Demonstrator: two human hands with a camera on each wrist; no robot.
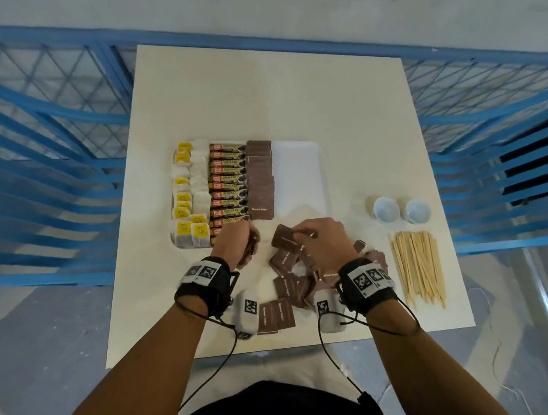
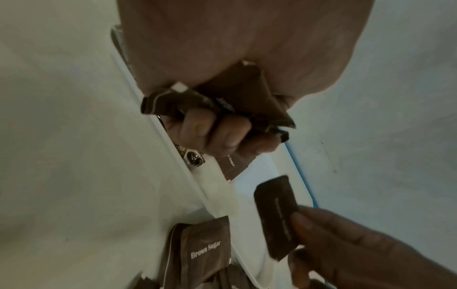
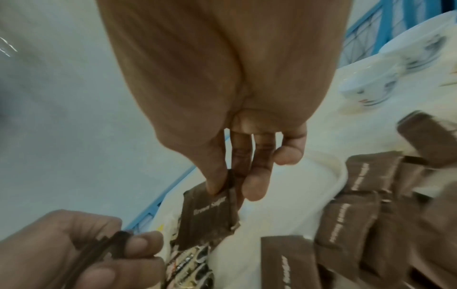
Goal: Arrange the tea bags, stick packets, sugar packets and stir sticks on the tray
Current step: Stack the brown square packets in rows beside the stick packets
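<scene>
A white tray [image 1: 299, 169] holds a column of yellow-tagged tea bags [image 1: 184, 197], a column of stick packets [image 1: 228, 185] and a column of brown sugar packets [image 1: 260, 181]. My left hand [image 1: 240, 242] grips a small stack of brown sugar packets [image 2: 247, 97] at the tray's near edge. My right hand [image 1: 321, 236] pinches one brown sugar packet [image 1: 285, 237] between thumb and fingers, just right of the left hand. Loose brown sugar packets [image 1: 288, 281] lie scattered on the table under my right wrist. Wooden stir sticks [image 1: 418, 265] lie in a bundle at the right.
Two small white cups [image 1: 400, 210] stand on the table right of the tray. The pale table [image 1: 271, 87] is bare beyond the tray. A blue metal railing [image 1: 34, 150] surrounds the table's far and side edges.
</scene>
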